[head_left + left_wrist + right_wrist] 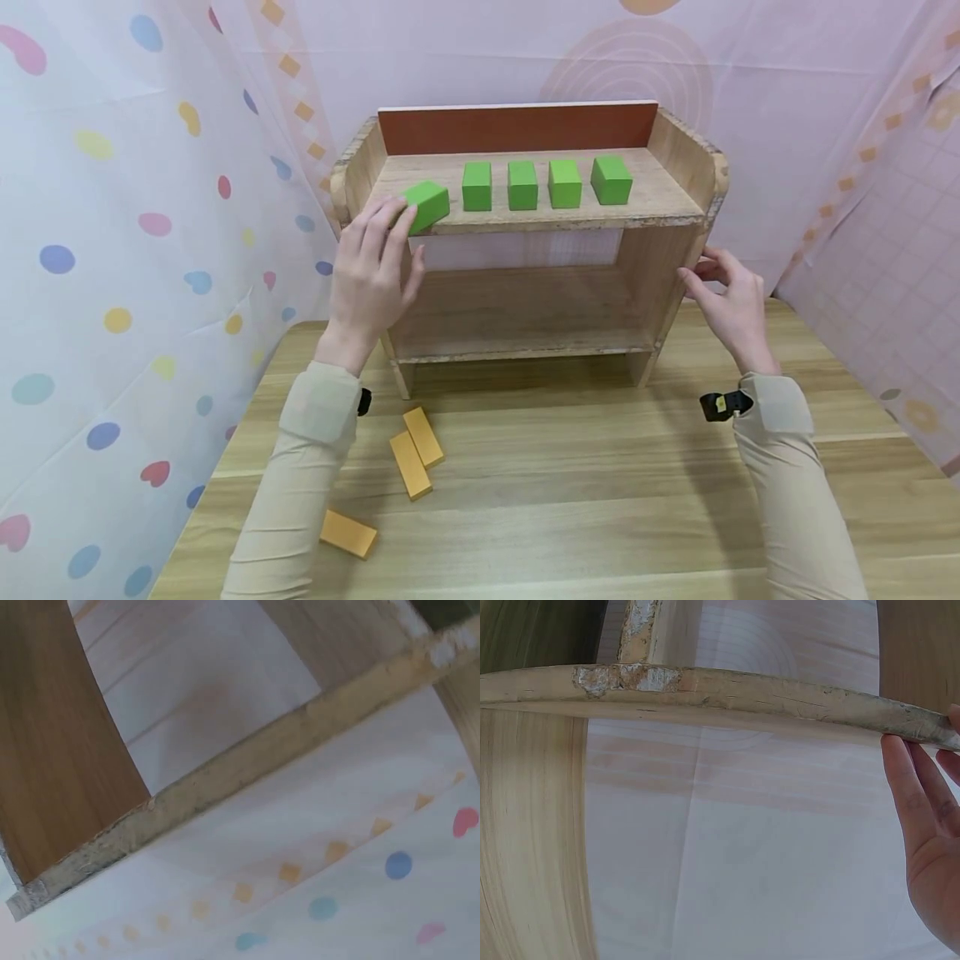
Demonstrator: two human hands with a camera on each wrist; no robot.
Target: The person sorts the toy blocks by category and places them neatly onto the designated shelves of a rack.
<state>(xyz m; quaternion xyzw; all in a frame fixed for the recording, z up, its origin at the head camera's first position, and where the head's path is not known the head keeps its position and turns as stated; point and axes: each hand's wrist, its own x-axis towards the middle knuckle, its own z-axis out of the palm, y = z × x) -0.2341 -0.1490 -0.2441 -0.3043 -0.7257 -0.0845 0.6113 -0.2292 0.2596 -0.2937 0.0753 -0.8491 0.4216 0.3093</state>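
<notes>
Green block (429, 204) was located at the left end of the wooden shelf unit's (517, 308) top board, directly under the fingertips of the left hand (369, 267). I observed it turned at an angle beside four other green blocks (522, 185) in a spaced row; I could not tell whether its base lay flat. The left fingers rested over its left end, lightly bent, with the thumb spread apart below. The right hand (729, 296) gripped the right side panel (660, 267) at its front edge. Two orange blocks (410, 467) lay touching on the table (570, 483), a third (348, 533) near them.

A yellow label (722, 403) at the right wrist was too small for me to read.

The left fingers hid one end of the block. My left wrist view excluded the left hand; my right wrist view cut off the right hand at the frame edge.
</notes>
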